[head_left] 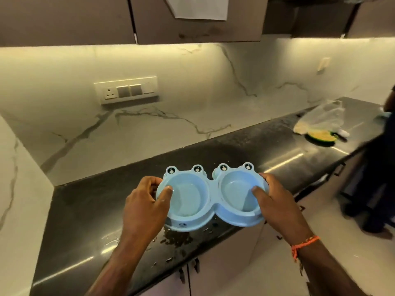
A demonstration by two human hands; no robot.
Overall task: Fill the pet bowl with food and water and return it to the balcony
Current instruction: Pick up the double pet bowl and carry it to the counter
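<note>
A light blue double pet bowl (210,199) with frog eyes on its far rim is held just above the dark countertop (89,212), near its front edge. My left hand (147,207) grips the left end, thumb inside the left cup. My right hand (275,201) grips the right end, thumb over the rim into the right cup. Both cups look empty apart from a wet sheen. Water drops and dark specks lie on the counter under the bowl.
A clear plastic bag (320,118) and a green-rimmed plate (320,137) of pale food sit far right on the counter. Another person (376,167) in dark clothes stands at the right. A switch panel (126,89) is on the marble backsplash; cabinets hang overhead.
</note>
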